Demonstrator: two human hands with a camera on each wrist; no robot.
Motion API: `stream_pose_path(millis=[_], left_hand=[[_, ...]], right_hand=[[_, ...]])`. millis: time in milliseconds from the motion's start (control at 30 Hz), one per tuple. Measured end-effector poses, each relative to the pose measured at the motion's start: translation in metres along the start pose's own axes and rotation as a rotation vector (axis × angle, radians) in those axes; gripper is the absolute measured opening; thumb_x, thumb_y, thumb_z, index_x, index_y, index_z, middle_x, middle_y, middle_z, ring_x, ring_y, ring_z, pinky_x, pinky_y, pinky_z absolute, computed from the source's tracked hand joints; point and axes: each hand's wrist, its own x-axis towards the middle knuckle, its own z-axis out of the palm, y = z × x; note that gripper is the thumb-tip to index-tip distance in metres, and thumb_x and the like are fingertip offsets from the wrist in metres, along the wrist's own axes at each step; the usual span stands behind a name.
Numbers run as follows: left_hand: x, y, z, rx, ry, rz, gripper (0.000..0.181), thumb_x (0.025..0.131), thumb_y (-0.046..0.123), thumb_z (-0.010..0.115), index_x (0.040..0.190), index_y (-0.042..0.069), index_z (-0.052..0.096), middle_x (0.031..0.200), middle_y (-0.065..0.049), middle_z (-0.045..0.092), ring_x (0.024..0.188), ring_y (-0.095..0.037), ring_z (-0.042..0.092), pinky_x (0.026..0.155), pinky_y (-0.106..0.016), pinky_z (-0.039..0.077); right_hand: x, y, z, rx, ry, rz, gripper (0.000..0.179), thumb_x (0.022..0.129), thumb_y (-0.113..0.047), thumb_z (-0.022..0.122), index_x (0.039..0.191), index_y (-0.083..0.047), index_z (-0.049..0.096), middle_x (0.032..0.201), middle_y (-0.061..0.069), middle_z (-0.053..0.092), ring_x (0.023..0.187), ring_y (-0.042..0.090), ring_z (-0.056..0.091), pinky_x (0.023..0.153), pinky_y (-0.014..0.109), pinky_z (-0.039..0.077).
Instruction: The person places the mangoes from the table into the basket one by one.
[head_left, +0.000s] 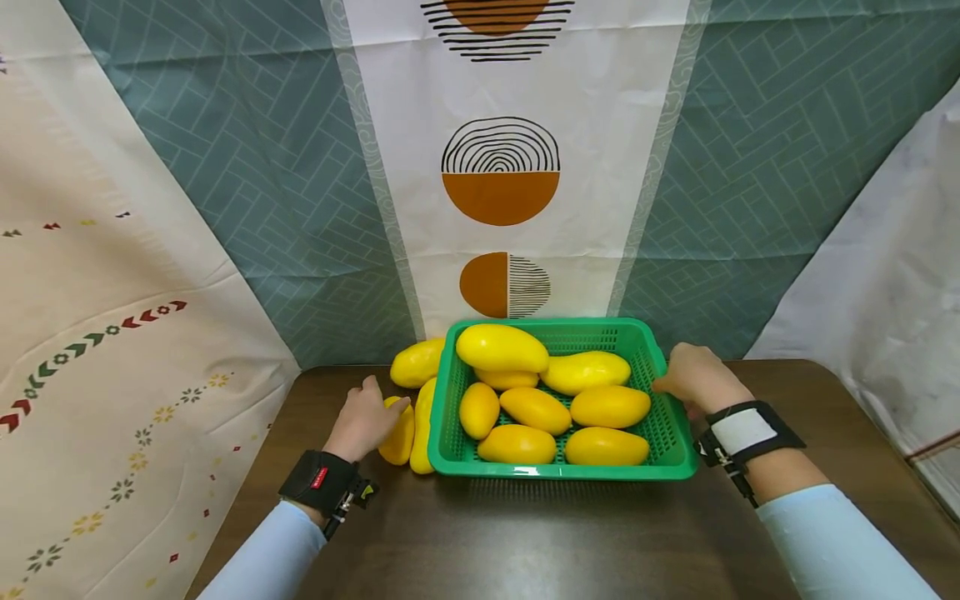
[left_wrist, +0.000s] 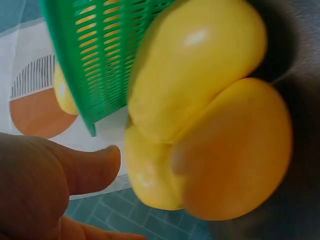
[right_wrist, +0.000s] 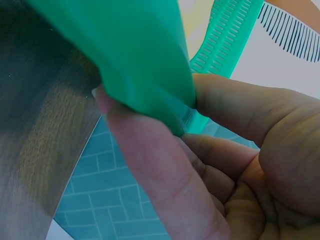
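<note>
A green plastic basket (head_left: pixel 480 471) with slotted sides stands on the table, holding several yellow mangoes (head_left: pixel 534 408). My right hand (head_left: pixel 701 379) pinches the basket's right rim (right_wrist: pixel 145 65) between thumb and fingers. On the left side, my left hand (head_left: pixel 365 421) is over a loose mango (head_left: pixel 400 442), with its thumb and forefinger extended. In the left wrist view the thumb (left_wrist: pixel 95 167) is apart from the fruit. Another mango (head_left: pixel 422 429) lies along the basket's left wall, and a third (head_left: pixel 416 364) lies behind it.
The dark wooden table (head_left: pixel 555 542) extends in front of the basket and to both sides. A patterned cloth (head_left: pixel 498 275) hangs right behind the table's far edge. Light cloth (head_left: pixel 142 375) hangs on the left.
</note>
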Motion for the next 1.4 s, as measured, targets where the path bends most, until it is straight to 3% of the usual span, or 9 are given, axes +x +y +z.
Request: stream_pose_path(millis=[200,367,667,867,1100,1400], left_hand=[[-0.007,-0.005,0.009,0.009,-0.071,-0.072,0.082,0.095,0.05,0.043,0.141,-0.01,0.013,0.132,-0.038,0.029,0.113,-0.045,0.042,0.089,-0.053,0.04],[-0.008,-0.009,0.014,0.021,-0.112,-0.102,0.079,0.096,0.048,0.042,0.141,-0.01,0.013,0.125,-0.034,0.038,0.096,-0.036,0.049,0.079,-0.045,0.044],[-0.004,-0.013,0.022,-0.029,-0.147,-0.088,0.07,0.093,0.036,0.05,0.136,-0.01,0.019,0.09,-0.019,0.05,0.072,-0.027,0.052,0.059,-0.034,0.046],[-0.003,-0.011,0.022,-0.022,-0.135,-0.07,0.061,0.087,0.031,0.057,0.126,-0.007,0.029,0.079,-0.015,0.048,0.063,-0.025,0.051,0.053,-0.032,0.044],[-0.004,-0.015,0.019,0.072,-0.102,-0.067,0.064,0.073,0.028,0.069,0.119,-0.003,0.037,0.077,-0.012,0.049,0.063,-0.026,0.05,0.053,-0.034,0.042],[-0.005,-0.026,0.011,0.061,-0.076,-0.04,0.06,0.071,0.031,0.072,0.113,0.0,0.043,0.078,-0.01,0.05,0.065,-0.025,0.05,0.054,-0.035,0.042]], right_hand=[[-0.001,-0.001,0.0,0.001,0.008,-0.007,0.026,0.088,-0.018,0.06,0.084,0.005,0.048,0.068,0.015,0.052,0.047,0.022,0.057,0.046,0.03,0.049],[-0.001,-0.001,-0.001,0.004,0.004,-0.005,0.026,0.088,-0.018,0.06,0.085,0.005,0.048,0.068,0.015,0.052,0.048,0.022,0.057,0.046,0.031,0.049],[-0.001,0.0,-0.001,-0.003,0.007,0.001,0.027,0.087,-0.019,0.06,0.087,0.005,0.049,0.069,0.015,0.053,0.048,0.022,0.057,0.047,0.031,0.049],[0.001,0.002,0.0,-0.011,0.01,-0.011,0.026,0.086,-0.019,0.061,0.086,0.005,0.05,0.07,0.014,0.053,0.048,0.022,0.057,0.048,0.032,0.05],[0.0,0.001,0.0,-0.013,0.015,-0.016,0.026,0.086,-0.02,0.062,0.085,0.004,0.052,0.07,0.014,0.054,0.047,0.022,0.057,0.045,0.031,0.049],[-0.001,0.001,0.0,-0.013,0.017,-0.016,0.026,0.086,-0.019,0.062,0.083,0.004,0.052,0.069,0.013,0.054,0.047,0.021,0.057,0.048,0.033,0.05]])
